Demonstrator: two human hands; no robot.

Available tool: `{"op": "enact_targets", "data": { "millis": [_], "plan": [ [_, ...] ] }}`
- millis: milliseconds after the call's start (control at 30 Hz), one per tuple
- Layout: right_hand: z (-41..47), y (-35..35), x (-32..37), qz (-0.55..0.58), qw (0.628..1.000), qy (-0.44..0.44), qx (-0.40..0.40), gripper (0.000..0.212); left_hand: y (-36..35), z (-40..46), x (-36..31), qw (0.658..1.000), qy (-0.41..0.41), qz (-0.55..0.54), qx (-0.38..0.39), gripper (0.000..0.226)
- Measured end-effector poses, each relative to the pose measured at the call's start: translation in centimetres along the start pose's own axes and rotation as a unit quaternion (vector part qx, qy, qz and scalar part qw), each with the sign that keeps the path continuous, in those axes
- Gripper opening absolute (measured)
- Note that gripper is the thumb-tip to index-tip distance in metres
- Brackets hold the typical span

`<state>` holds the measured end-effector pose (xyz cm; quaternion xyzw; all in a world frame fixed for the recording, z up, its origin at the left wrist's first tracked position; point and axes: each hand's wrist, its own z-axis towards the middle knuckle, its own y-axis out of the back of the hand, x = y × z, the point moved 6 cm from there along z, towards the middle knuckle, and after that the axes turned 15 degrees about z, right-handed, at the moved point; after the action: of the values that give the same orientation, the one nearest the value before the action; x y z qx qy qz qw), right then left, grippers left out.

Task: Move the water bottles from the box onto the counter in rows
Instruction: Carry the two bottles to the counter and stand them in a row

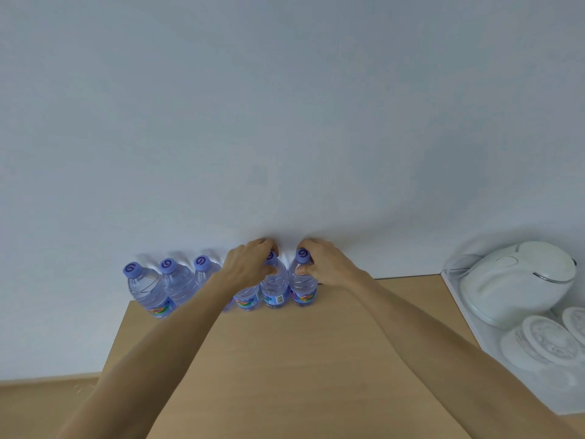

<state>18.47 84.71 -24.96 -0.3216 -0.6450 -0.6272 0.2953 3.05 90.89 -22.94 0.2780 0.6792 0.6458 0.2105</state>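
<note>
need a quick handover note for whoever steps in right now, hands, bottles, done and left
Left hand: grips the neck of the fifth bottle in the row.
Right hand: grips the end bottle, far right.
Bottles: six stand upright in one row along the wall on the counter.
Done: back row started.
Left: release both; the box is out of view, so the remaining count is unknown.

Two bare forearms run up from the lower edge to the left hand (250, 264) and right hand (326, 264), with no sleeves, watch, rings or gloves showing.
</note>
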Motion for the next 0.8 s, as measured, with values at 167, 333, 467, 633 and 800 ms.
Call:
{"op": "enact_targets", "data": {
  "millis": [167, 333, 467, 633, 800],
  "plan": [
    [-0.2, 0.0, -0.2, 0.0, 1.0, -0.007, 0.003, 0.031, -0.1, -0.3, 0.0, 1.0, 0.003, 0.001, -0.003, 0.032],
    [-0.6, -0.1, 0.0, 0.008, 1.0, -0.013, 0.006, 0.035, 0.1, -0.8, -0.1, 1.0, 0.007, 0.015, 0.01, 0.045],
    [-1.0, 0.4, 0.4, -0.019, 0.998, -0.052, 0.037, 0.05, 1.6, -1.3, 0.8, 1.0, 0.015, -0.003, 0.005, 0.047],
    [-1.6, 3.0, 1.5, -0.055, 0.995, -0.082, 0.006, 0.051, 4.7, -2.2, 2.8, 0.995, 0.028, -0.065, -0.066, 0.028],
    [-3.3, 4.8, 3.0, -0.118, 0.989, -0.068, -0.054, 0.035, 7.1, -3.4, 3.7, 0.978, 0.035, -0.167, -0.12, 0.012]
  ]
}}
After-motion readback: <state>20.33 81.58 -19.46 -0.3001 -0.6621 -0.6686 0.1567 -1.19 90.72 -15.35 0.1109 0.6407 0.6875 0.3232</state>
